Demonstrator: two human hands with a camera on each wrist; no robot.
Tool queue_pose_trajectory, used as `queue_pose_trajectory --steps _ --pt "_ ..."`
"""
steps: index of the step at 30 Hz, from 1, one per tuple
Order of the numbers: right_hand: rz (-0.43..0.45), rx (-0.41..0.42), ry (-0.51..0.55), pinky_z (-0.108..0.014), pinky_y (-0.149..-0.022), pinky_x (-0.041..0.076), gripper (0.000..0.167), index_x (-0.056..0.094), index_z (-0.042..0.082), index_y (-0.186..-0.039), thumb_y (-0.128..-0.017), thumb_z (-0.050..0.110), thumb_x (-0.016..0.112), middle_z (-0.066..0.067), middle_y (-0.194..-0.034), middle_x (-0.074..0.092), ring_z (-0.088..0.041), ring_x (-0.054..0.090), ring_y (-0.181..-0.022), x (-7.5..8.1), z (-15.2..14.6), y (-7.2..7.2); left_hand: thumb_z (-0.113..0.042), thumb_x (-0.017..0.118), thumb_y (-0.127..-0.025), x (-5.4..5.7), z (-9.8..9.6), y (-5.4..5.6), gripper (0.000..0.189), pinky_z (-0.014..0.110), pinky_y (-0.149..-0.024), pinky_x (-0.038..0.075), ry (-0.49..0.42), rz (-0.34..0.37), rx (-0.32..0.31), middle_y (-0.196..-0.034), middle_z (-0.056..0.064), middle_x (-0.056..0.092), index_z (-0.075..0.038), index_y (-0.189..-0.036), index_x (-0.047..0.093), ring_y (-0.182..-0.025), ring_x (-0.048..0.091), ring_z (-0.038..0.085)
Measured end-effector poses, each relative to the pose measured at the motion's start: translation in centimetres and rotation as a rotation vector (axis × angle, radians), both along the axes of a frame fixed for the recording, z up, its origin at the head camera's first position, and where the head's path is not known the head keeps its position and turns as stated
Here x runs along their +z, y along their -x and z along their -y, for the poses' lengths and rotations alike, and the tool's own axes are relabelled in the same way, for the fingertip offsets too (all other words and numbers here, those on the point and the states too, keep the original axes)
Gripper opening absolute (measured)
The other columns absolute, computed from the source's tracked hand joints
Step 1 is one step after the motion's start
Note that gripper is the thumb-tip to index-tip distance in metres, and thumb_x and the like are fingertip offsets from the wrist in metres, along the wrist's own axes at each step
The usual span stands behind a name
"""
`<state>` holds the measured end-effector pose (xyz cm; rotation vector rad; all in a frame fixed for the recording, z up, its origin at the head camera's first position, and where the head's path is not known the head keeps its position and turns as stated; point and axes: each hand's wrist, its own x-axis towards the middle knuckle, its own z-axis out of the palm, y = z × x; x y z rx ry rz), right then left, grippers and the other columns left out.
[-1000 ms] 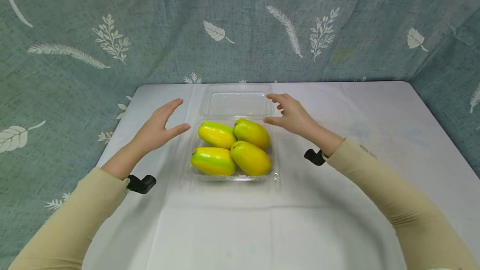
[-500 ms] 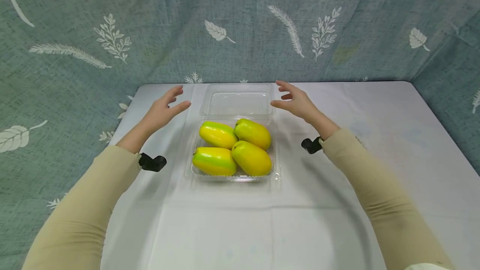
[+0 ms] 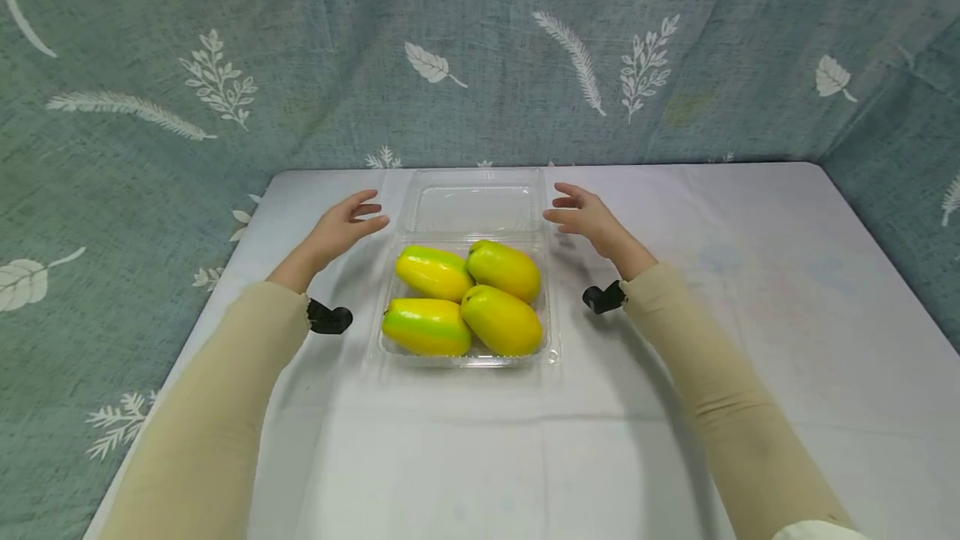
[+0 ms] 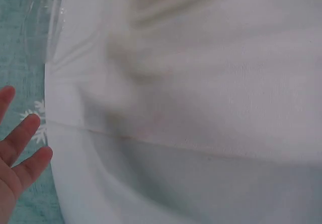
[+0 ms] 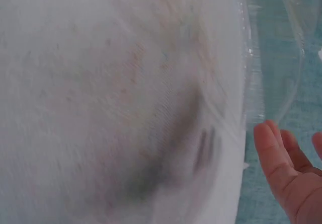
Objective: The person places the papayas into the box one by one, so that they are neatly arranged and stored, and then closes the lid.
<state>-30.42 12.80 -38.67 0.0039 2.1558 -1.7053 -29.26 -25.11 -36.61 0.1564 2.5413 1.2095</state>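
Observation:
In the head view, several yellow-green mangoes [image 3: 501, 320] lie in two rows in a clear plastic clamshell box [image 3: 465, 362]. The box's lid [image 3: 472, 208] is folded back flat behind it, towards the far table edge. My left hand [image 3: 333, 233] hovers just left of the lid, fingers spread and relaxed. On the opposite side, my right hand [image 3: 592, 222] is close to the lid's right edge with loosely bent fingers. Neither holds anything. Part of the clear lid [image 5: 274, 58] shows above the right fingertips in the right wrist view.
A white cloth covers the table [image 3: 480, 473]. Behind and to the left hangs a grey-green curtain [image 3: 480, 48] with white leaf prints. Black wrist cameras are strapped at the left cuff [image 3: 328, 319] and the right cuff [image 3: 604, 298].
My left hand has moved forward and right towards the lid. My right hand went forward and outward, then dipped back a little. The mangoes and box stay in place.

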Motion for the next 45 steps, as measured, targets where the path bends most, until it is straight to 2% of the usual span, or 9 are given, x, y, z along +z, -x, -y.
queue_pose_trajectory --steps 5,11,20,25,32,39,45 --pt "0.031 -0.025 0.066 -0.040 -0.101 0.039 0.068 0.020 0.012 -0.146 -0.090 0.013 0.058 -0.016 -0.144 0.031 -0.029 0.042 -0.124 -1.0 0.6 0.2 -0.040 0.054 -0.090 -1.0 -0.3 0.1 0.072 0.052 -0.106 0.028 -0.004 0.003 -0.006 -0.145 0.016 0.032 -0.014 -0.147 0.019 -0.132 0.030 0.034" --pt "0.066 -0.052 0.044 -0.038 -0.099 0.042 0.067 0.021 0.013 -0.146 -0.090 0.013 0.057 -0.015 -0.142 0.034 -0.028 0.045 -0.120 -1.9 0.8 0.4 -0.041 0.053 -0.090 -2.1 -0.9 0.4 0.071 0.052 -0.106 0.027 0.001 0.004 -0.001 -0.144 0.017 0.034 -0.011 -0.146 0.022 -0.133 0.029 0.033" --pt "0.102 -0.078 0.030 -0.034 -0.095 0.044 0.066 0.023 0.014 -0.146 -0.090 0.015 0.058 -0.013 -0.138 0.039 -0.025 0.051 -0.108 -2.4 1.3 0.5 -0.033 0.050 -0.094 -3.4 -1.1 0.8 0.063 0.050 -0.108 0.025 -0.024 0.014 -0.001 -0.143 0.016 0.036 -0.010 -0.146 0.022 -0.135 0.027 0.031" --pt "0.107 -0.062 0.033 -0.032 -0.095 0.045 0.065 0.021 0.011 -0.146 -0.091 0.016 0.056 -0.015 -0.139 0.039 -0.025 0.050 -0.110 -2.7 1.1 0.5 -0.032 0.050 -0.094 -3.3 -1.5 0.6 0.063 0.048 -0.108 0.025 -0.091 0.043 0.010 -0.142 0.018 0.037 -0.008 -0.145 0.023 -0.134 0.030 0.031" --pt "0.128 -0.055 0.045 -0.032 -0.096 0.044 0.060 0.026 0.006 -0.144 -0.092 0.018 0.055 -0.016 -0.137 0.043 -0.026 0.051 -0.111 -2.8 1.2 0.5 -0.025 0.050 -0.095 -0.9 -2.8 -0.9 0.061 0.048 -0.109 0.023 -0.111 0.090 0.042 -0.140 0.022 0.037 -0.001 -0.144 0.023 -0.133 0.030 0.034" --pt "0.119 -0.042 0.054 -0.032 -0.095 0.045 0.060 0.025 0.006 -0.144 -0.093 0.016 0.054 -0.017 -0.135 0.043 -0.024 0.052 -0.107 -2.8 1.1 0.2 -0.035 0.051 -0.093 -3.4 -1.9 0.7 0.063 0.045 -0.110 0.024 -0.082 0.089 0.071 -0.141 0.015 0.040 -0.008 -0.144 0.026 -0.133 0.032 0.028" --pt "0.116 -0.040 0.054 -0.031 -0.093 0.045 0.059 0.025 0.007 -0.144 -0.093 0.017 0.053 -0.017 -0.135 0.043 -0.023 0.052 -0.106 -2.7 1.1 0.1 -0.032 0.051 -0.093 -3.5 -2.0 1.0 0.061 0.044 -0.109 0.026 -0.100 0.092 0.083 -0.142 0.014 0.040 -0.006 -0.143 0.028 -0.133 0.033 0.027"
